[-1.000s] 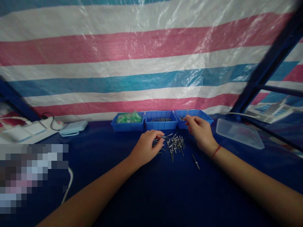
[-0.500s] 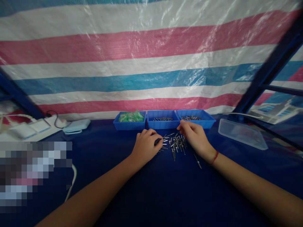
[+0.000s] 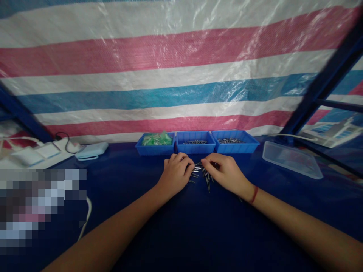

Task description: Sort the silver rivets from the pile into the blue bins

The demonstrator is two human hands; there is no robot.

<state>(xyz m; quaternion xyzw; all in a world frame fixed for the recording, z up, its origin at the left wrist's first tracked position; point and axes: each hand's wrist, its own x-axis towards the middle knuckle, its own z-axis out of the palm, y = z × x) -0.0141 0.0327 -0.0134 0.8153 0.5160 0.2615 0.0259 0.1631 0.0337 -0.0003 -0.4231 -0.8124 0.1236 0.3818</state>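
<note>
Three blue bins [image 3: 196,150] line the counter's [image 3: 170,234] far edge, the middle and right ones already holding rivets [image 3: 230,140]. Loose rivets [image 3: 208,181] in front remain to be dealt with, apparently. Left hand [image 3: 175,174] and right hand [image 3: 228,174] curl over them; whether either grip holds any, I cannot tell.

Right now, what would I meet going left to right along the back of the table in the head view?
White power strip → light blue case → left blue bin with green plastic → middle blue bin → right blue bin → clear shallow lid.
</note>
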